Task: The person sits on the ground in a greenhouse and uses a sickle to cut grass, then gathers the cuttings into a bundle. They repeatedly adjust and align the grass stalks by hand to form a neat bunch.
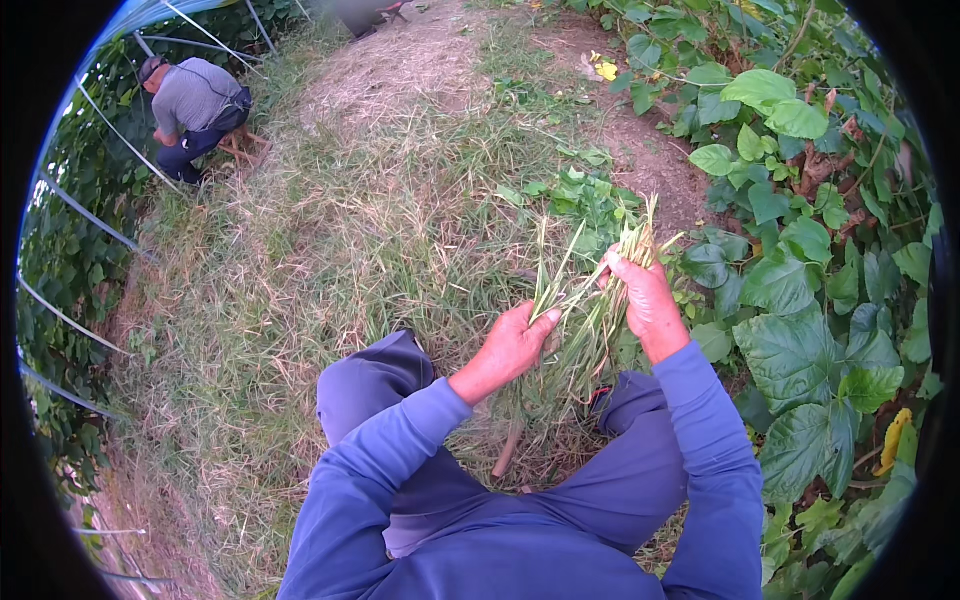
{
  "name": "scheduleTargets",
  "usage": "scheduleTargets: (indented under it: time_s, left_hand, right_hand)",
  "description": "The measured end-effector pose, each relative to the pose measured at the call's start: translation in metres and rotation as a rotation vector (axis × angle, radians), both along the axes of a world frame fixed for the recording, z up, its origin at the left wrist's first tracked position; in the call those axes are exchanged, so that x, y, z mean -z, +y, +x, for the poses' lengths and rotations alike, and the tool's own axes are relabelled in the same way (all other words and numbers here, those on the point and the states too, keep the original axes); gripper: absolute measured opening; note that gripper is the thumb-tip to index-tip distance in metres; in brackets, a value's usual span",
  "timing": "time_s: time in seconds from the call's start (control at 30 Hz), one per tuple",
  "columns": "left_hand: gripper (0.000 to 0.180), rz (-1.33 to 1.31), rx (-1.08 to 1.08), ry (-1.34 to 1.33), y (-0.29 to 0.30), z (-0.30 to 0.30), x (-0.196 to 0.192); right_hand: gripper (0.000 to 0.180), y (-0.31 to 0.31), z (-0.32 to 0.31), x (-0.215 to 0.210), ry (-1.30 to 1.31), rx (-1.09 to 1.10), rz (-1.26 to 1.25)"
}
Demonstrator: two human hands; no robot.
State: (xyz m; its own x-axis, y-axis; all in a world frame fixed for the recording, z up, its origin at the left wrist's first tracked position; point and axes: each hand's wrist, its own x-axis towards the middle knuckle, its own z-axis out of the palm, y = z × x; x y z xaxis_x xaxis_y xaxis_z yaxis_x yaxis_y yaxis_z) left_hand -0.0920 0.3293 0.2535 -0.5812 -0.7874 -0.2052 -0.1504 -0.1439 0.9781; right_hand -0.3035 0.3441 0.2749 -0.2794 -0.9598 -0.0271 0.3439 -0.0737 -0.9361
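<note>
Between my knees, a loose bundle of long grass (590, 335) hangs from my right hand (647, 295), pale stem ends sticking up above the fingers. My right fingers are wrapped round it. To its left, my left hand (518, 342) pinches a few green grass blades (550, 287) between thumb and fingers. These blades run in beside the bundle, and I cannot tell whether they are joined to it. The lower grass tips droop toward the ground in front of me.
Large-leaved vines (795, 350) crowd my right side. A small heap of cut green leaves (592, 205) lies just beyond my hands. Dry and green grass (380, 230) covers the ground. At the far left, another person (200, 100) crouches on a low stool by curved metal poles (95, 215).
</note>
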Motion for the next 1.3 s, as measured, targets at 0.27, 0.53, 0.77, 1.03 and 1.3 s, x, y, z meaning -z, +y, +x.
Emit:
scheduleTargets:
  time_s: [0.27,0.53,0.77,1.03,1.3]
  left_hand:
    - [0.028,-0.096,0.172,-0.081,0.001,0.001,0.009]
    - [0.029,-0.032,0.201,-0.059,0.002,0.003,0.004]
    - [0.029,-0.012,0.183,-0.07,0.003,0.004,0.0]
    - [0.03,0.035,0.223,-0.055,0.002,0.005,0.006]
    - [0.027,0.248,0.144,0.16,-0.005,0.008,0.007]
  right_hand:
    - [0.018,0.001,0.006,0.0,0.044,-0.028,0.011]
    - [0.022,0.002,0.007,-0.001,0.032,-0.06,0.045]
    - [0.019,0.003,0.011,-0.007,0.008,-0.062,0.044]
    - [0.017,0.003,0.011,-0.001,0.045,-0.049,0.025]
    - [0.014,0.0,0.004,-0.001,0.05,0.063,-0.007]
